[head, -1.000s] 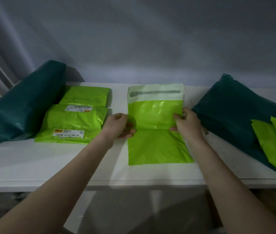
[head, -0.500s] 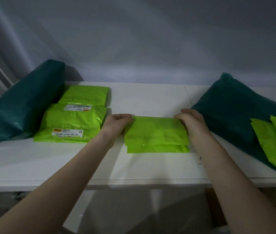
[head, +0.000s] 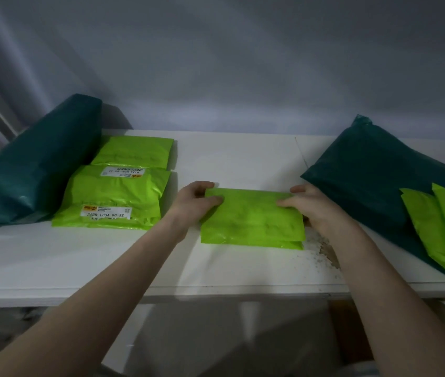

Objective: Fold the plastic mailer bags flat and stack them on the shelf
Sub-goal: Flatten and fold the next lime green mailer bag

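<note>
My forearms are reaching in from the bottom edge, cut off below the elbows. On the white shelf, close to its front edge, the folded mailer bag is lying flat between my hands, a lower layer peeking out along its near edge. My left hand is grasping the bag's left end, thumb lying on top and fingers curling over the far corner; my right hand is grasping the right end, thumb on top, and its other fingers are mostly hiding behind the bag, so that grip is perhaps looser than it looks. Just beside my right wrist, a chipped patch of the surface is showing crumbs I cannot identify.

To the left, the stack of folded bags is sitting with printed labels too small to read fully. On the right, loose green bags are resting on a dark teal parcel, both cut off by the frame edge. Farther left, a second teal parcel is leaning beside the stack, and one more folded bag is lying behind the stack, near the grey wall.
</note>
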`<move>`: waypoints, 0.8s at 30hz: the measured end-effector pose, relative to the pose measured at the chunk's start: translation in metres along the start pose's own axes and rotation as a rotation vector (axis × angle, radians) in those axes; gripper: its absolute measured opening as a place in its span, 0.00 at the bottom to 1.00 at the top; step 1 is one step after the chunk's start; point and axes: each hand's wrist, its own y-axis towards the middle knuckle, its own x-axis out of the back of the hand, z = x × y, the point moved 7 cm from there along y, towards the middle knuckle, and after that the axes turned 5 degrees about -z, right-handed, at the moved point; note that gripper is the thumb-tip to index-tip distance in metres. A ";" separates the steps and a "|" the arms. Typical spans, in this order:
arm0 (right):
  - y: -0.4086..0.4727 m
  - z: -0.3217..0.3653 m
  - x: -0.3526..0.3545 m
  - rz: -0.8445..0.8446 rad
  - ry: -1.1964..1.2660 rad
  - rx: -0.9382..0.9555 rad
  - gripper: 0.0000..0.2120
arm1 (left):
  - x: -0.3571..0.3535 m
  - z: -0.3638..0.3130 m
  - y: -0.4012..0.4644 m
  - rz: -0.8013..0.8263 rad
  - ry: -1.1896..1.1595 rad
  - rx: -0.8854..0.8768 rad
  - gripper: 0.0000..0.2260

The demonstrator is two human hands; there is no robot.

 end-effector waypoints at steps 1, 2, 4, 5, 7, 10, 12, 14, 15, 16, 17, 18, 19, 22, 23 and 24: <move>0.000 0.001 0.001 0.003 -0.008 0.010 0.31 | 0.000 -0.001 0.000 0.003 0.015 -0.011 0.13; -0.001 0.002 0.001 0.007 -0.014 0.022 0.30 | 0.000 -0.001 0.000 0.006 0.031 -0.018 0.13; -0.002 0.004 0.002 0.011 -0.020 0.053 0.27 | 0.000 -0.001 0.000 0.011 0.077 -0.036 0.13; -0.003 0.004 0.002 0.013 -0.032 0.068 0.26 | -0.001 -0.001 0.000 0.019 0.105 -0.052 0.14; -0.006 0.006 0.001 0.024 -0.063 0.091 0.23 | -0.002 -0.001 0.000 0.038 0.154 -0.073 0.16; -0.010 0.008 0.000 0.038 -0.080 0.125 0.18 | 0.000 0.001 0.001 0.034 0.222 -0.073 0.18; -0.013 0.010 -0.001 0.051 -0.088 0.136 0.18 | 0.000 0.002 0.002 0.031 0.263 -0.084 0.19; -0.015 0.011 -0.002 0.064 -0.098 0.147 0.18 | -0.001 0.003 0.003 0.033 0.300 -0.104 0.20; -0.015 0.011 -0.003 0.063 -0.105 0.157 0.17 | -0.002 0.003 0.003 0.032 0.327 -0.121 0.20; -0.016 0.012 -0.003 0.056 -0.112 0.175 0.17 | -0.002 0.002 0.003 0.028 0.363 -0.142 0.20; -0.016 0.014 -0.003 0.044 -0.127 0.197 0.17 | -0.004 0.000 0.002 0.026 0.407 -0.169 0.20; -0.017 0.016 -0.002 0.029 -0.148 0.223 0.16 | -0.005 -0.003 0.001 0.026 0.452 -0.201 0.20; -0.017 0.017 -0.002 0.014 -0.178 0.247 0.16 | -0.006 -0.005 0.000 0.028 0.498 -0.230 0.20; -0.020 0.020 -0.002 0.000 -0.238 0.297 0.18 | -0.008 -0.007 -0.003 0.039 0.612 -0.267 0.20; -0.020 0.020 -0.003 0.010 -0.241 0.302 0.20 | -0.008 -0.006 -0.004 0.041 0.642 -0.267 0.20; -0.020 0.020 -0.003 0.024 -0.237 0.304 0.21 | -0.008 -0.006 -0.004 0.046 0.667 -0.271 0.20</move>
